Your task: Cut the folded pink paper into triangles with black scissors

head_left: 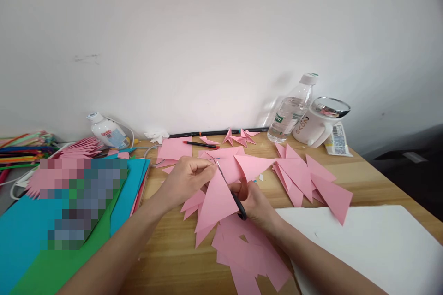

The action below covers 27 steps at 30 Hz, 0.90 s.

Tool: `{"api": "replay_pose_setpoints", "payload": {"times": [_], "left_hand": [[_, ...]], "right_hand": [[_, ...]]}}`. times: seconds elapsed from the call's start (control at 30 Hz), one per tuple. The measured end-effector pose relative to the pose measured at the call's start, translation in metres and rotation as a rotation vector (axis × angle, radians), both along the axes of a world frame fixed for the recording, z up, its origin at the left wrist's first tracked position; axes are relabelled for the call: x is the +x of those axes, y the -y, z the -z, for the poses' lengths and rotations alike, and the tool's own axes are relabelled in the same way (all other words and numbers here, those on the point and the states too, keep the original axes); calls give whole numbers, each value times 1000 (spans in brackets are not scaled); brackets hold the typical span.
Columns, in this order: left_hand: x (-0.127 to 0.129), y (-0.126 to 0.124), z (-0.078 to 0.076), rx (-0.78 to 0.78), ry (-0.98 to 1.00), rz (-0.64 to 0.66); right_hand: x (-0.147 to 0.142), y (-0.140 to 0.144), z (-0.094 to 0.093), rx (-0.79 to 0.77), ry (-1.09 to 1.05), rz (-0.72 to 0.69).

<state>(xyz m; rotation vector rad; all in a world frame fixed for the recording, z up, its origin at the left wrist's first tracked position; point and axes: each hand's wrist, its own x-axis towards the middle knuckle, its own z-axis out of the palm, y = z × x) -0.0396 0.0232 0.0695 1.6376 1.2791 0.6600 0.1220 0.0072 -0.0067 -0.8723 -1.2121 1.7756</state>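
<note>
The left hand (188, 179) pinches the upper edge of a folded pink paper sheet (221, 193), fingers curled together and clamped on it, holding it lifted above the wooden tabletop (173, 249) near the middle of the view. The right hand (254, 200) has its fingers threaded through the dark handles of a pair of scissors (230, 191) and closed on them; the thin blades run up along the sheet's diagonal edge toward the left hand, so the cut looks to be under way rather than finished.

Judging by the table, a good share of the cutting is done — a heap of pink paper triangles (308, 177) lies to the right, more pink offcuts (249, 253) lie under the forearms, and a few small folded pink pointed pieces (240, 137) sit by the wall. What is left seems to be this sheet and a flat pink rectangle (175, 150) not yet cut.

As for containers — a clear plastic water bottle (290, 110) with a white cap leans by the wall, partly filled with clear liquid. A white mug (316, 124) stands touching it; its contents cannot be made out. A small white glue bottle (105, 131) lies at the left, contents hidden.
</note>
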Motion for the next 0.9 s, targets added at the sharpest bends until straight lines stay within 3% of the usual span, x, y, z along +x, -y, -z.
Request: {"api": "replay_pose_setpoints", "payload": {"times": [0.3, 0.5, 0.9], "left_hand": [[2, 2, -1, 7, -41, 5], [1, 0, 2, 95, -75, 8], [2, 1, -1, 97, -44, -6]], "right_hand": [[-1, 0, 3, -47, -90, 67], [-1, 1, -2, -58, -77, 63], [-3, 1, -11, -29, 32, 31]]}}
